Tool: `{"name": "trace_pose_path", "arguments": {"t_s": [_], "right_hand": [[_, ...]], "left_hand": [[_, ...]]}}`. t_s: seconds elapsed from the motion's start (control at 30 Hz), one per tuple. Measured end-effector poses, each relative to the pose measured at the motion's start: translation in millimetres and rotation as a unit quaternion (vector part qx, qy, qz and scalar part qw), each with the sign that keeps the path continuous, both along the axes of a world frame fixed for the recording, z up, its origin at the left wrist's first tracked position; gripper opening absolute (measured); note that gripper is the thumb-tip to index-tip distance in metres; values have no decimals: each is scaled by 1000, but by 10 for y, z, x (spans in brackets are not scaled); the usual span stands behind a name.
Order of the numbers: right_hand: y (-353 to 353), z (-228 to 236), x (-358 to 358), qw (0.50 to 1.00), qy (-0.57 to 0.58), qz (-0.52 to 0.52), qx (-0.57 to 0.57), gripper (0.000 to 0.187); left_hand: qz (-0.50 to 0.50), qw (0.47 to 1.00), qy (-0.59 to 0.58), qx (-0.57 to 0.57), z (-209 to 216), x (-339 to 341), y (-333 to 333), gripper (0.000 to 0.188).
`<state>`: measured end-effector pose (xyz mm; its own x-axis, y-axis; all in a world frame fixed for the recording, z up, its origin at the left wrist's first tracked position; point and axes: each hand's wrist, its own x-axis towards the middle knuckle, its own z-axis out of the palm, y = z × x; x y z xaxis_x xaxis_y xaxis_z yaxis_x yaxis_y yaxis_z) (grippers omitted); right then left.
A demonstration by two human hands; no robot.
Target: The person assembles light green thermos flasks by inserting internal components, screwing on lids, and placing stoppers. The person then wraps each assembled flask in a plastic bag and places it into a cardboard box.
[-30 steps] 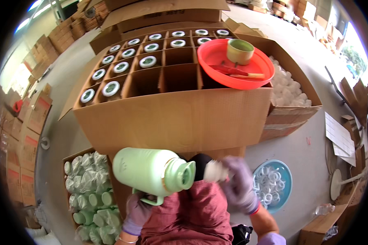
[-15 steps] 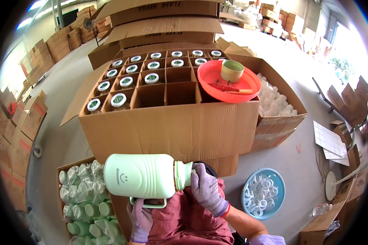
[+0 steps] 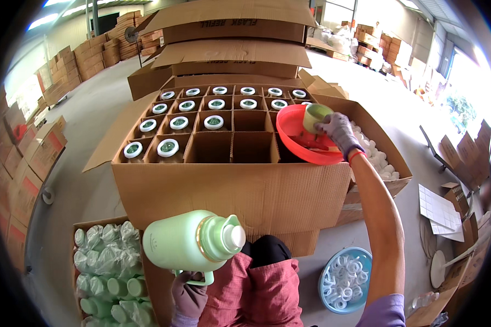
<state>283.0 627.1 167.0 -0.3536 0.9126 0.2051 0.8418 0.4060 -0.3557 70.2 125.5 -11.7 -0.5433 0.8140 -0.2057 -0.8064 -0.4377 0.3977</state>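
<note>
A mint-green vacuum flask (image 3: 183, 240) lies sideways above my lap, its spout and white stopper (image 3: 234, 237) facing right. My left hand (image 3: 190, 295), in a grey-purple glove, is closed round its handle (image 3: 206, 278). My right hand (image 3: 341, 132), gloved too, reaches far forward and grips the rim of a pale green cup (image 3: 313, 117). That cup stands in a red plastic bowl (image 3: 289, 136), with a red-handled tool partly visible beside it. The bowl rests on the right corner of a divided carton (image 3: 229, 188).
Glass flask refills with white-rimmed green tops (image 3: 168, 147) fill many carton cells. To the right is a box of white stoppers (image 3: 384, 163). A blue basin (image 3: 323, 283) of white rings stands lower right. A carton of bagged green parts (image 3: 112, 256) is at left.
My right hand has left the flask's spout and moved up and right to the cup in the bowl. The flask has turned so its spout end faces more toward me.
</note>
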Motion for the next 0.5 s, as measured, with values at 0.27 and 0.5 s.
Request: {"name": "trace_pose_path", "arguments": {"t_s": [0.27, 0.5], "right_hand": [[-2642, -18, -282, 883, -16, 339, 324, 55], [-3346, -942, -278, 824, 214, 500, 161, 67]], "left_hand": [[-7, 999, -46, -15, -89, -63, -334, 18], [-79, 978, 153, -115, 109, 124, -392, 23]]}}
